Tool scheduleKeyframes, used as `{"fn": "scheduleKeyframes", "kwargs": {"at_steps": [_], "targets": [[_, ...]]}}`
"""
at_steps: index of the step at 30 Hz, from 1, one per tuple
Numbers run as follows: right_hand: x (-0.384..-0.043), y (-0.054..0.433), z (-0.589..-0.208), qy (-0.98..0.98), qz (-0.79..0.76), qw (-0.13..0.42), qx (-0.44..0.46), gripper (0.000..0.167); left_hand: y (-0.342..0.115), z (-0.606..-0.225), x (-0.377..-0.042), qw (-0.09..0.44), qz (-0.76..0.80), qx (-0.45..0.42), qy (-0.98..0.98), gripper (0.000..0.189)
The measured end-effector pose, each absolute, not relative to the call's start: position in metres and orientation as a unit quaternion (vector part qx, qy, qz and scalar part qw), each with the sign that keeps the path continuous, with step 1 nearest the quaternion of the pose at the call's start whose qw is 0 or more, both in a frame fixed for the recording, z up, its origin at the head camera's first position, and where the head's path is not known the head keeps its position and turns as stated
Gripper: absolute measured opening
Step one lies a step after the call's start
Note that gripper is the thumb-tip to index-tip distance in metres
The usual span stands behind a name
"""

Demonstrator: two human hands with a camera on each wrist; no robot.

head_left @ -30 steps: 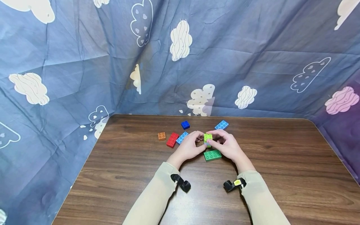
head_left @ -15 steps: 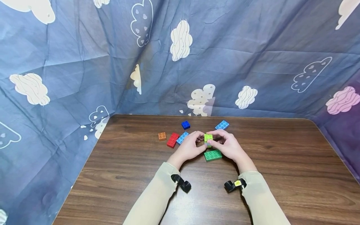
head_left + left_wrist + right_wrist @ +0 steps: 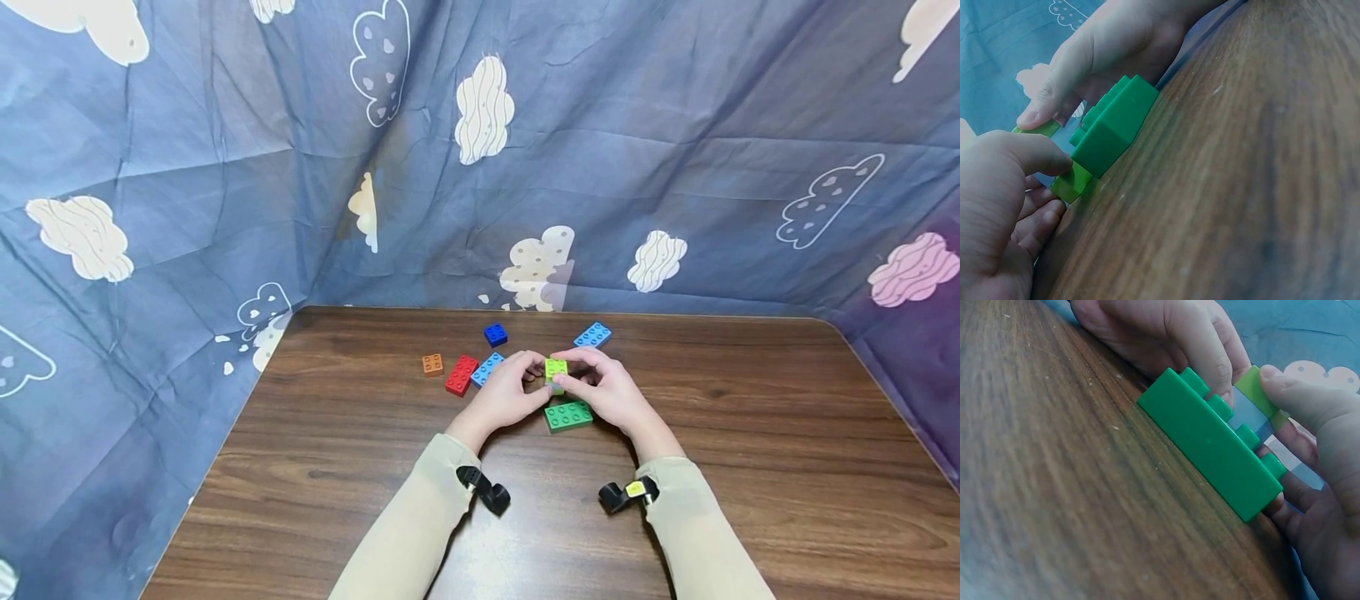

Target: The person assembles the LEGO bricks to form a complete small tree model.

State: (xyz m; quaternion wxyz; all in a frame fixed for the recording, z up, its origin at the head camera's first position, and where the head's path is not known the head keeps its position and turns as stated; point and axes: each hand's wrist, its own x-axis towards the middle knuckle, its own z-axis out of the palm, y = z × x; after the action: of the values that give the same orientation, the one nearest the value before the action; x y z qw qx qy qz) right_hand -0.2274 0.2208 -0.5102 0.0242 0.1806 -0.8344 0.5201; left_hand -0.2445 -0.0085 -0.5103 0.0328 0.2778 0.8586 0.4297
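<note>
Both hands meet at a small stack of toy building bricks near the middle of the table. On top is a lime brick [image 3: 556, 366], pinched between the thumb and fingers of my right hand [image 3: 609, 388]. Under it shows a pale blue brick [image 3: 1251, 416], and a lower lime brick [image 3: 1072, 182] sits on the tabletop. My left hand [image 3: 510, 390] holds the stack's lower part from the left, thumb in front and fingers behind. A green eight-stud brick [image 3: 568, 416] lies just in front of the stack, partly hiding it in both wrist views.
Left of the hands lie a light blue brick [image 3: 487, 369], a red brick [image 3: 461, 376] and an orange brick [image 3: 432, 364]. Farther back are a dark blue brick [image 3: 495, 334] and another light blue brick [image 3: 592, 335]. A cloud-printed cloth [image 3: 420, 217] hangs behind the wooden table [image 3: 750, 433].
</note>
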Motion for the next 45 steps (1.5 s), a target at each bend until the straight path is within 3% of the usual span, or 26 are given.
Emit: {"fn": "scheduleKeyframes", "kwargs": {"at_steps": [31,45], "targets": [[-0.226,0.222,-0.509,-0.822,0.545,0.003,0.163,0.036,-0.008,-0.509,-0.244,0.036,0.427,0.281,0.859,0.035],[-0.226,0.223,-0.512,-0.818,0.549,0.009,0.174,0.036,-0.016,-0.492,-0.245,0.098,0.457,0.277,0.840,0.043]]}}
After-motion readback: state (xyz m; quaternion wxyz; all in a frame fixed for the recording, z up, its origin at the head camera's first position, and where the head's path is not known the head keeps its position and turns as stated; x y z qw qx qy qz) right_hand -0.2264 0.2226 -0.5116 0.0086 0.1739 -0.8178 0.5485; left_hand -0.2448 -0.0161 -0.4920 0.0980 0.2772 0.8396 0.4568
